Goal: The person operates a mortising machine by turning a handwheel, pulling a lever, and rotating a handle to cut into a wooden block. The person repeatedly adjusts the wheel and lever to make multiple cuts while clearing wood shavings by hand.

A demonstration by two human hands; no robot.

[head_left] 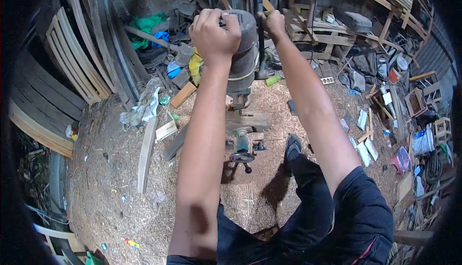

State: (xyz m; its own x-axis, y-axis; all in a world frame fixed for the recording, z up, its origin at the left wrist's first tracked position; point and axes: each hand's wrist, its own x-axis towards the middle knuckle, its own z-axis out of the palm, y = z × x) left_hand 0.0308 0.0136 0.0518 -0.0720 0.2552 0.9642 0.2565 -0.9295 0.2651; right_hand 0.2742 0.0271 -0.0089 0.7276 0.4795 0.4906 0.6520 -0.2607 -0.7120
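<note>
A grey cylindrical motor housing [243, 53] with a vented cap stands upright on a machine in front of me. My left hand [215, 33] rests on its top left side, fingers curled over the vented cap. Right of the housing rises a dark lever [261, 38] with a black grip. My right hand [274, 23] is closed around this lever, just below the grip; part of the fingers is hidden. Below the motor lies a wooden piece [252, 121] on the machine. A handwheel [241, 157] with a black knob sits lower down, nearer my legs.
Sawdust and shavings cover the floor [110, 168]. Curved boards [79, 55] lean at the left. A pale strip of wood [147, 156] lies left of the machine. Stacked timber [332, 36] and clutter fill the back and right, with a pink container [400, 160] among it. My shoe [292, 147] is beside the machine.
</note>
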